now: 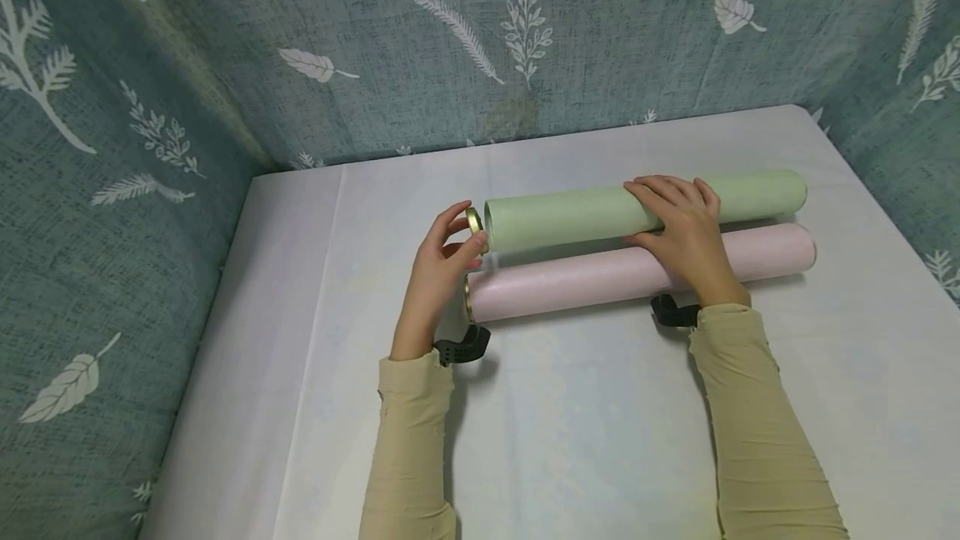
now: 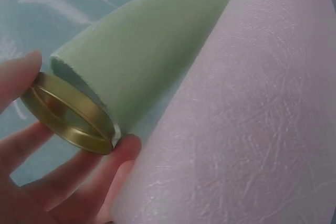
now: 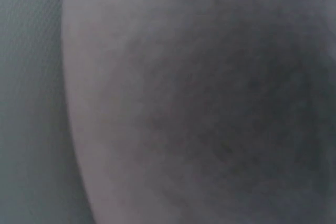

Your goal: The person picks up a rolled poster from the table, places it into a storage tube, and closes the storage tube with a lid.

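Observation:
My left hand (image 1: pixel 442 252) pinches a gold metal end cap (image 1: pixel 475 220) between thumb and fingers, by the open left end of a pale green tube (image 1: pixel 570 217). In the left wrist view the cap (image 2: pixel 63 114) sits tilted against the tube's rim, its edge outside the opening. Curved over the green tube, my right hand (image 1: pixel 686 232) grips it right of its middle, thumb on the near side. A pink tube (image 1: pixel 555 286) lies in front, nearly parallel, under the right wrist. Its left end shows a gold rim. The right wrist view is filled by a blurred, close pinkish surface.
Both tubes lie on a white-covered table (image 1: pixel 375 440). Teal fabric (image 1: pixel 420 65) with white leaf prints hangs behind the table and at both sides. A black wrist mount (image 1: pixel 463 346) juts from the left wrist, and another black mount (image 1: pixel 673 312) from the right.

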Tool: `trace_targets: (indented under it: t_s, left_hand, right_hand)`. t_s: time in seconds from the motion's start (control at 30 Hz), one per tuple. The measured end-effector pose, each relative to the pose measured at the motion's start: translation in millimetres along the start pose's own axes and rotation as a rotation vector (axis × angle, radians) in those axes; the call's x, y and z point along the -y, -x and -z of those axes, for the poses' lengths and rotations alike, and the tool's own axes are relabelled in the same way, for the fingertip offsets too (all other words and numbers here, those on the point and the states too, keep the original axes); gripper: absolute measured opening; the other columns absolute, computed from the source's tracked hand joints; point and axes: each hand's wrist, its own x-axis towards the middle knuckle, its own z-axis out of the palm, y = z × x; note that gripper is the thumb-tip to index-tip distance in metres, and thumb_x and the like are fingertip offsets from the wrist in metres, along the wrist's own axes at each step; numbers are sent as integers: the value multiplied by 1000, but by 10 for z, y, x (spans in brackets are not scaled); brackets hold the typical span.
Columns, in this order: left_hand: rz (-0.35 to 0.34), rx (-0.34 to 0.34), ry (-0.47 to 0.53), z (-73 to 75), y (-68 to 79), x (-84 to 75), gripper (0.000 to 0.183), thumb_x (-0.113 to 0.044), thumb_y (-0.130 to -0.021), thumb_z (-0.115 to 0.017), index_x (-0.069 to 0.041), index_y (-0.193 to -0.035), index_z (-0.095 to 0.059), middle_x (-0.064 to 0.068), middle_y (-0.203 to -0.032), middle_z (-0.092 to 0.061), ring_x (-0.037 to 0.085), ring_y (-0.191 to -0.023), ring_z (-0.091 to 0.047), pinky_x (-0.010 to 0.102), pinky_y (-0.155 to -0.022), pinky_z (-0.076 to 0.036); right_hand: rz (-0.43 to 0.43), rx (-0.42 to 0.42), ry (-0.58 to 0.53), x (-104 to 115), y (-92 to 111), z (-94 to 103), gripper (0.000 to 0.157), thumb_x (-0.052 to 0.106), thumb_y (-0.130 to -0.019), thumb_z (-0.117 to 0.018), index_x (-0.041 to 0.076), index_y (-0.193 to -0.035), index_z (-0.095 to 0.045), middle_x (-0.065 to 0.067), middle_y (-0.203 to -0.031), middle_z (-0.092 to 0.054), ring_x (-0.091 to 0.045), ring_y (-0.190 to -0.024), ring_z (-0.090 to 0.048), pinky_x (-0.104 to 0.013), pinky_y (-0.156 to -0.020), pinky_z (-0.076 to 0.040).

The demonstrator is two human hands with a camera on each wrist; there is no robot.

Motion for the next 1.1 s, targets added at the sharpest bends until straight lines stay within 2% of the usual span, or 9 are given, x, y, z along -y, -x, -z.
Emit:
trace_targets:
  t_s: [0.47, 0.6, 0.73, 0.97, 1.1]
  left_hand:
    - [-29, -14, -15, -56, -6, 19, 52, -27, -84, -62, -27, -131, -41, 4, -127, -44, 20, -96, -57, 43, -78, -48]
    - [-30, 9, -24, -52, 1, 11, 52, -28, -84, -62, -30, -131, -40, 2, -128, -43, 20, -96, -56, 46, -79, -46]
    - [-24, 41, -13, -29, 12, 14, 53, -28, -85, -61, -30, -132, -38, 2, -130, -41, 21, -98, -56, 45, -79, -47]
    - [-14, 86, 30, 14, 21, 13, 53, -25, -86, -59, -30, -134, -36, 3, -132, -39, 35, -99, -55, 44, -82, -45]
    - [-18, 92, 31, 8, 11, 16, 53, -24, -86, -59, -29, -134, -38, 4, -133, -40, 31, -98, -56, 42, -80, -47]
  right_hand:
    - [19, -6, 0, 2, 4, -4, 73, 20, -63, -81, 24, -128, -49, 3, -129, -47, -22, -122, -33, -48, -103, -7]
    - [21, -9, -7, -4, -1, -3, 73, 20, -62, -81, 23, -128, -50, 3, -129, -47, -21, -122, -33, -47, -103, -7]
    - [27, -11, -11, -5, 0, -4, 73, 20, -62, -81, 24, -128, -49, 3, -129, -47, -22, -122, -33, -47, -103, -6]
    - [37, -22, -1, -4, -5, -2, 74, 20, -62, -81, 24, -128, -49, 3, -129, -47, -22, -122, -34, -48, -103, -7]
    - [27, -15, -6, -8, 0, 6, 74, 20, -62, -81, 24, -128, -49, 3, -129, -47, -21, -122, -33, -48, -103, -7]
